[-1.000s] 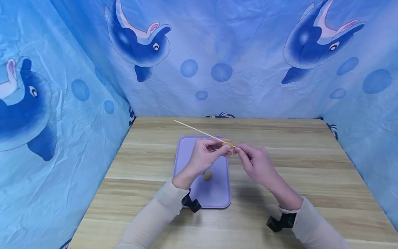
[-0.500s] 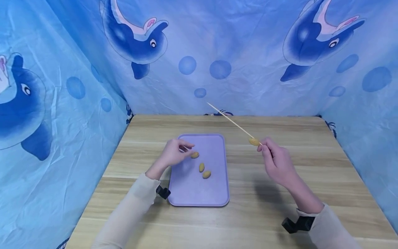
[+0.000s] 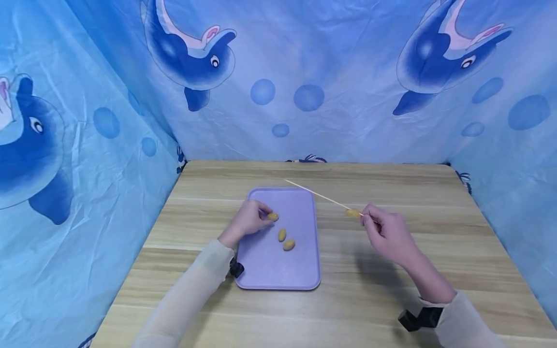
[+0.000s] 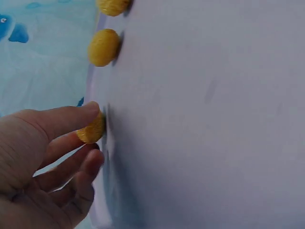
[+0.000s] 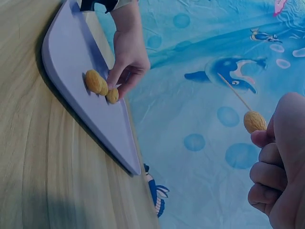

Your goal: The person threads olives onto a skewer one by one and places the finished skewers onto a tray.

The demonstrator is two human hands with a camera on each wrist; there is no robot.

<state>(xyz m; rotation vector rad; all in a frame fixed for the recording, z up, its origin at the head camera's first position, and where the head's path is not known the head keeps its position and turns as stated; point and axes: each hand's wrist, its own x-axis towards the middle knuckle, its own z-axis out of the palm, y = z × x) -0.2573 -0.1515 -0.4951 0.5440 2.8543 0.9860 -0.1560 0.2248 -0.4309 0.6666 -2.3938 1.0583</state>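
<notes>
My right hand (image 3: 387,234) pinches the near end of a thin bamboo skewer (image 3: 315,194), which points up and left over the table. One wrinkled yellow oval fruit (image 5: 254,122) is threaded on it, right by the fingertips. My left hand (image 3: 250,220) is over the far left of a lilac tray (image 3: 278,278), its thumb and fingers pinching a second such fruit (image 4: 91,130). Two more of these fruits, an upright one (image 3: 282,235) and a slanted one (image 3: 289,245), lie on the tray close by.
The tray rests on a wood-grain table (image 3: 413,193). Blue dolphin-print cloth (image 3: 339,125) hangs behind the table and at both sides. Each wrist carries a small black camera mount, one seen on the right wrist (image 3: 419,319).
Both hands have parted from over the tray; the right took the skewer and its fruit rightward. My left hand has then closed on a fruit on the tray. The skewer's tip has dipped.
</notes>
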